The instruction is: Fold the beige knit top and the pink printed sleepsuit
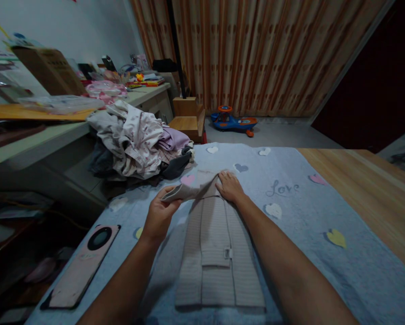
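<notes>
Head view, left hand (159,217) closed, pinching garment (215,232)

You see a phone (84,270) near the blanket's (300,230) left edge; beyond its far edge, a ride-on toy (234,123) stands before patterned curtains (277,58).

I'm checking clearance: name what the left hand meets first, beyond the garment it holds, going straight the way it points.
Beyond the garment, the left hand would probably meet the clothes pile first, at its right end, though depth is unclear.
</notes>
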Available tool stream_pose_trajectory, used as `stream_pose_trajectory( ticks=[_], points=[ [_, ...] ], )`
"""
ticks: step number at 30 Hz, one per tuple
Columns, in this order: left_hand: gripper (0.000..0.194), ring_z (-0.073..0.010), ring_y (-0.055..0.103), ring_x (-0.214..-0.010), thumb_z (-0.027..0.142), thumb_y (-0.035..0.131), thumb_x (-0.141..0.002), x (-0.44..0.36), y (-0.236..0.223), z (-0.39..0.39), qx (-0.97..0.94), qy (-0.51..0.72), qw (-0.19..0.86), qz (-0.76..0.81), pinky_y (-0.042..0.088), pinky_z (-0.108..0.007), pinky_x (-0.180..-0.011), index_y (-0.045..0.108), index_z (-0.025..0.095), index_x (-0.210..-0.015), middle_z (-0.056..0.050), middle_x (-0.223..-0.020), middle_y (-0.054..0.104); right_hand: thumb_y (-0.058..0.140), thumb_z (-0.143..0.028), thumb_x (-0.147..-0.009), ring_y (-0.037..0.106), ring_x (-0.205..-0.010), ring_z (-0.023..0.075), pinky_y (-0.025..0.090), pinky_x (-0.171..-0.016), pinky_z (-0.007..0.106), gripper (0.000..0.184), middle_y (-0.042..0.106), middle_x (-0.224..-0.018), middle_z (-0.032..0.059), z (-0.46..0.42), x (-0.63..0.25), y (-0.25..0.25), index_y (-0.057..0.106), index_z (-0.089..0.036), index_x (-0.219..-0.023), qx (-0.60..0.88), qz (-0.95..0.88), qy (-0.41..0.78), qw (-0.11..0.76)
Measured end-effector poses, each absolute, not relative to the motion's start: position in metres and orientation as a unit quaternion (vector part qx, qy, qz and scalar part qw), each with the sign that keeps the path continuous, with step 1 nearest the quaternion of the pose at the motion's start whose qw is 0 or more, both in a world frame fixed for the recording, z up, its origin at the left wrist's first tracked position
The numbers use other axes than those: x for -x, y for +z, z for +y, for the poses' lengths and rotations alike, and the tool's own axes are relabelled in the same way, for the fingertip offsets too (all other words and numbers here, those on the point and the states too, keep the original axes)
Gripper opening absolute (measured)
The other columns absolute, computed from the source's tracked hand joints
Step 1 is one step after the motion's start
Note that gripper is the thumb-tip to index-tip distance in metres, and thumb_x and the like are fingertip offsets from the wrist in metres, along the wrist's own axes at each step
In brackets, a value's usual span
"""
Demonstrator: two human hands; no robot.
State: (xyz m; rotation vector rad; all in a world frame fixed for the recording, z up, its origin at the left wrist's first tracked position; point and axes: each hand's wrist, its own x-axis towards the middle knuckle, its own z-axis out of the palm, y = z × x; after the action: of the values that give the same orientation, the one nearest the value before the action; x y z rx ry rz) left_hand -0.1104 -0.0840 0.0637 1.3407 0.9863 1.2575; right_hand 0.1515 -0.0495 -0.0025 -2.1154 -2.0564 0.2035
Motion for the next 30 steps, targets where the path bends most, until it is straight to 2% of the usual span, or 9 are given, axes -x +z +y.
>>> stream_pose_trajectory(
  ticks=[4, 6, 10, 14, 21, 26, 30],
  points=[
    [0.019, -0.0192, 0.065, -0.08, 0.028, 0.07, -0.074, 0.116, 0.064, -0.107, -0.657, 0.411, 0.483, 0.407, 0.05, -0.029, -0.077, 0.069, 0.019, -0.091, -0.002, -0.084, 0.07, 0.033, -0.038, -0.1, 0.026, -0.147, 0.0288, 0.021, -0.118, 0.043, 0.057, 0.034, -0.159, 0.0134, -0.048, -0.153, -0.005, 0.037, -0.009, -0.149, 0.713, -0.693, 0.058, 0.092],
    [0.013, -0.0187, 0.065, -0.08, 0.024, 0.065, -0.076, 0.117, 0.062, -0.118, -0.709, 0.352, 0.469, 0.392, 0.049, -0.028, -0.077, 0.069, 0.02, -0.088, -0.002, -0.084, 0.069, 0.032, -0.036, -0.101, 0.026, -0.147, 0.0288, 0.021, -0.118, 0.043, 0.057, 0.033, -0.159, 0.013, -0.048, -0.154, -0.006, 0.036, -0.009, -0.15, 0.714, -0.692, 0.057, 0.088],
    [0.023, -0.0185, 0.064, -0.094, 0.01, 0.056, -0.073, 0.114, 0.056, -0.138, -0.774, 0.28, 0.439, 0.361, 0.047, -0.029, -0.086, 0.066, 0.021, -0.091, -0.002, -0.095, 0.069, 0.031, -0.036, -0.101, 0.025, -0.148, 0.0284, 0.02, -0.119, 0.044, 0.057, 0.032, -0.159, 0.013, -0.047, -0.156, -0.007, 0.035, -0.01, -0.151, 0.713, -0.692, 0.063, 0.089],
    [0.028, -0.0179, 0.062, -0.098, 0.006, 0.051, -0.071, 0.111, 0.052, -0.146, -0.795, 0.261, 0.424, 0.346, 0.045, -0.03, -0.089, 0.062, 0.021, -0.091, -0.001, -0.098, 0.068, 0.029, -0.035, -0.101, 0.024, -0.148, 0.0293, 0.02, -0.119, 0.044, 0.057, 0.032, -0.159, 0.0141, -0.045, -0.159, -0.01, 0.036, -0.008, -0.151, 0.713, -0.692, 0.067, 0.093],
    [0.022, -0.0169, 0.062, -0.09, 0.01, 0.052, -0.08, 0.114, 0.053, -0.147, -0.803, 0.253, 0.389, 0.373, 0.045, -0.028, -0.081, 0.062, 0.021, -0.095, -0.001, -0.094, 0.067, 0.034, -0.026, -0.098, 0.027, -0.147, 0.0274, 0.019, -0.121, 0.041, 0.053, 0.037, -0.156, 0.0155, -0.039, -0.168, -0.019, 0.043, -0.007, -0.146, 0.694, -0.712, 0.04, 0.102],
    [0.03, -0.0159, 0.062, -0.093, 0.006, 0.048, -0.081, 0.113, 0.052, -0.15, -0.832, 0.243, 0.366, 0.34, 0.045, -0.027, -0.083, 0.063, 0.022, -0.102, -0.001, -0.098, 0.067, 0.037, -0.02, -0.094, 0.031, -0.145, 0.0226, 0.021, -0.12, 0.038, 0.051, 0.039, -0.155, 0.0153, -0.033, -0.179, -0.023, 0.046, -0.008, -0.144, 0.684, -0.72, 0.034, 0.109],
    [0.033, -0.0153, 0.062, -0.092, 0.003, 0.046, -0.077, 0.112, 0.05, -0.153, -0.845, 0.242, 0.346, 0.328, 0.046, -0.027, -0.082, 0.062, 0.022, -0.1, -0.001, -0.096, 0.066, 0.04, -0.021, -0.093, 0.031, -0.145, 0.0252, 0.024, -0.119, 0.04, 0.052, 0.037, -0.156, 0.0166, -0.033, -0.187, -0.025, 0.046, -0.008, -0.143, 0.689, -0.716, 0.03, 0.113]
  ],
)
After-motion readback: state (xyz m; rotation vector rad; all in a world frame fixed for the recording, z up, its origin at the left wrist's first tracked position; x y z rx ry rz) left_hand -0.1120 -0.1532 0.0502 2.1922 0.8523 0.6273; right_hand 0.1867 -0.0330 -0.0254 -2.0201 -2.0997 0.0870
